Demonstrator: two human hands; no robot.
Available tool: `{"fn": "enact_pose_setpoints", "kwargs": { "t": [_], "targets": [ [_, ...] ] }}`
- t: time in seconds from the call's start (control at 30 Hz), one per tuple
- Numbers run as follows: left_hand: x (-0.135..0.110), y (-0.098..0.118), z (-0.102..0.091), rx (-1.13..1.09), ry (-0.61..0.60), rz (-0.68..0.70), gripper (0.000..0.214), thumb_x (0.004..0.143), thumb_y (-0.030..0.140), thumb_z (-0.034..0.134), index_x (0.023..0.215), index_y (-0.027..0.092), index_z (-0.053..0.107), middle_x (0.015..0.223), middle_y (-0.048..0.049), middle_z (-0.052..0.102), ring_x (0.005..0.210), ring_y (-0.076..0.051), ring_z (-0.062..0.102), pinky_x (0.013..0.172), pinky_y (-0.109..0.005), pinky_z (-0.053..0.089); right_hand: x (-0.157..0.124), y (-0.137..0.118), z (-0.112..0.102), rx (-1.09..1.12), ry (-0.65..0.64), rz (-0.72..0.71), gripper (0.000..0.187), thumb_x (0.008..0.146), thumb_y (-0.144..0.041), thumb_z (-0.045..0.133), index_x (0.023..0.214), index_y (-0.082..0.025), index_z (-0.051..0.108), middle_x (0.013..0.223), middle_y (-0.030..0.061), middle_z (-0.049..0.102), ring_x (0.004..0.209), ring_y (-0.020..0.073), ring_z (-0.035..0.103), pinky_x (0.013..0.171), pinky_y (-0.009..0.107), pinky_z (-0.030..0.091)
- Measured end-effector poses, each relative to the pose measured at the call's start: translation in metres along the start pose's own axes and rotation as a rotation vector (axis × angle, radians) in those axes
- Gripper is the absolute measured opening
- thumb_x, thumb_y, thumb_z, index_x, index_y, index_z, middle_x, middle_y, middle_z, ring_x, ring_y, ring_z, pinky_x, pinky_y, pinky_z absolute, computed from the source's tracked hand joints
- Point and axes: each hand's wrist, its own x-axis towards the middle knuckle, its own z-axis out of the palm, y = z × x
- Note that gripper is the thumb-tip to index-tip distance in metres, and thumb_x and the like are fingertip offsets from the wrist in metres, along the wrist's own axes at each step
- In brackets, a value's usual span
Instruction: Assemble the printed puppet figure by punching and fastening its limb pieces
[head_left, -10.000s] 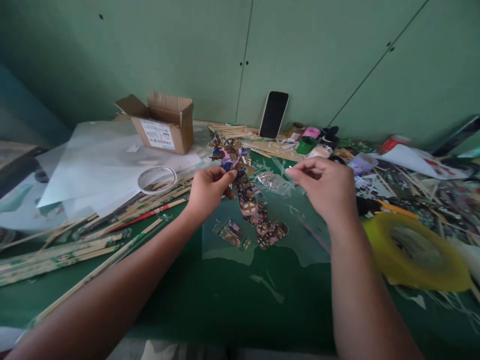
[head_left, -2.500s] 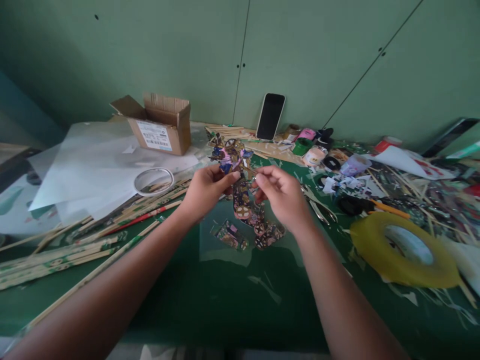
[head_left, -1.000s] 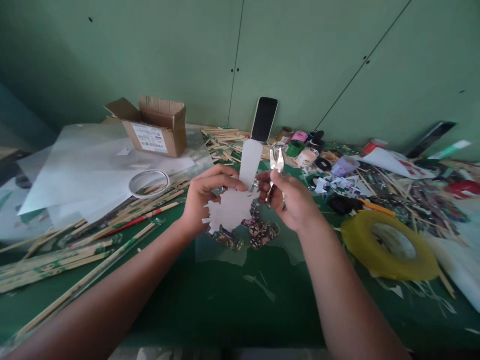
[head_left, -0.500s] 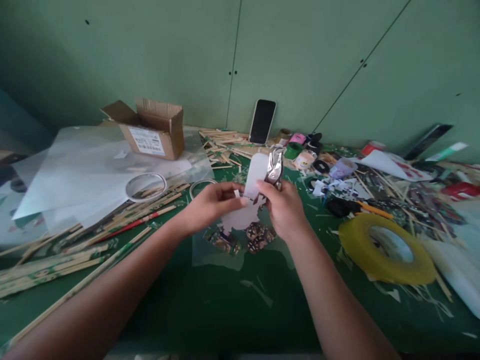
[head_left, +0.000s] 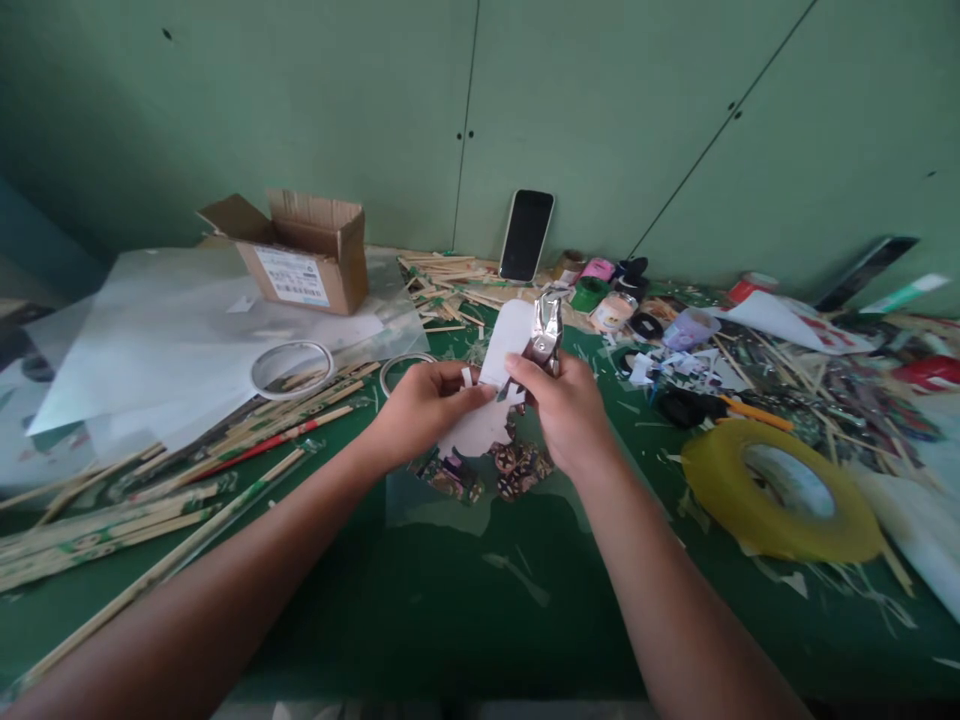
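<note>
A white card piece with a rounded top [head_left: 511, 325] stands upright between my two hands. My right hand [head_left: 566, 410] is closed on it, the thumb pressing on its face. Against the card's right side, in the same hand, is a shiny silver metal tool [head_left: 546, 325] that looks like a hole punch; its lower part is hidden by my fingers. My left hand [head_left: 427, 410] pinches the card's lower end, and a small white strip [head_left: 466, 377] sticks up by its fingertips. Under the hands lie a jagged white piece [head_left: 472, 430] and dark patterned pieces [head_left: 517, 470].
A large yellow tape roll [head_left: 705, 490] lies at the right, near small tape rolls and scraps. At the left are wooden sticks [head_left: 247, 440], a silver ring-shaped roll [head_left: 259, 372], clear sheets and an open cardboard box [head_left: 345, 275]. A phone [head_left: 527, 235] leans on the green wall.
The white card and silver tool have shifted slightly left, with the card tilting a little more. Both hands keep their grip, and the camera view has moved slightly.
</note>
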Motion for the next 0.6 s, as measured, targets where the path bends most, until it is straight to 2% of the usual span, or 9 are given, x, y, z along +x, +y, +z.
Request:
{"fn": "enact_pose_setpoints", "kwargs": {
  "t": [0.1,0.2,0.27,0.33,0.4,0.47,0.53,0.6],
  "targets": [
    [0.0,0.0,-0.002,0.173,0.193,0.156,0.018,0.082,0.035,0.067,0.077,0.018,0.071,0.066,-0.0023,0.066,0.057,-0.014,0.057,0.052,-0.025,0.041,0.001,-0.007,0.0,0.078,0.026,0.014,0.03,0.079,-0.052,0.066,0.075,-0.024,0.057,0.064,-0.002,0.052,0.059,0.0151,0.053,0.056,0.031,0.042],
    [0.0,-0.001,-0.011,0.43,0.435,0.465,0.01,0.082,0.029,0.068,0.084,0.024,0.077,0.083,-0.0043,0.074,0.077,-0.02,0.063,0.074,-0.033,0.046,0.002,-0.017,-0.004,0.165,0.007,0.102,0.037,0.079,-0.06,0.061,0.072,-0.024,0.055,0.062,-0.0024,0.049,0.054,0.0136,0.051,0.051,0.029,0.041],
    [0.0,-0.001,-0.019,0.575,0.524,0.645,0.011,0.083,0.026,0.07,0.086,0.031,0.079,0.092,-0.0035,0.076,0.088,-0.023,0.062,0.087,-0.04,0.042,0.0,-0.022,-0.005,0.171,-0.082,0.182,0.043,0.076,-0.065,0.063,0.069,-0.023,0.056,0.061,-0.002,0.05,0.052,0.013,0.05,0.049,0.028,0.041],
    [0.0,-0.001,-0.024,0.674,0.578,0.743,0.012,0.081,0.026,0.073,0.084,0.036,0.079,0.096,-0.002,0.076,0.093,-0.025,0.059,0.093,-0.044,0.037,-0.004,-0.025,-0.003,0.169,-0.235,0.253,0.046,0.071,-0.067,0.068,0.067,-0.023,0.058,0.061,-0.0005,0.054,0.052,0.0136,0.052,0.049,0.029,0.042],
    [-0.001,-0.002,-0.026,0.728,0.607,0.802,0.013,0.077,0.025,0.077,0.079,0.038,0.078,0.099,-0.0007,0.075,0.098,-0.026,0.057,0.097,-0.046,0.034,-0.009,-0.024,0.003,0.196,-0.349,0.259,0.042,0.069,-0.063,0.074,0.069,-0.023,0.061,0.066,0.0013,0.06,0.057,0.0157,0.056,0.054,0.031,0.047],
    [-0.003,-0.002,-0.023,0.724,0.643,0.831,0.015,0.076,0.022,0.077,0.079,0.037,0.077,0.109,-0.0005,0.072,0.106,-0.027,0.055,0.1,-0.047,0.032,-0.013,-0.02,0.009,0.216,-0.349,0.196,0.035,0.071,-0.057,0.076,0.073,-0.024,0.063,0.071,0.0019,0.063,0.065,0.0181,0.06,0.061,0.033,0.05],
    [-0.003,-0.003,-0.018,0.617,0.679,0.803,0.025,0.077,0.018,0.073,0.095,0.035,0.075,0.122,-0.0025,0.066,0.114,-0.028,0.053,0.102,-0.046,0.035,-0.015,-0.015,0.013,0.164,-0.278,0.115,0.032,0.075,-0.055,0.074,0.074,-0.025,0.062,0.07,0.0013,0.061,0.067,0.0192,0.059,0.064,0.035,0.051],
    [-0.002,-0.002,-0.013,0.391,0.652,0.681,0.041,0.079,0.017,0.067,0.117,0.031,0.065,0.13,-0.0067,0.059,0.112,-0.025,0.056,0.096,-0.041,0.043,-0.015,-0.011,0.012,0.013,-0.231,0.032,0.034,0.081,-0.058,0.066,0.074,-0.025,0.059,0.066,0.0006,0.056,0.065,0.0194,0.057,0.062,0.035,0.049]
  ]
}}
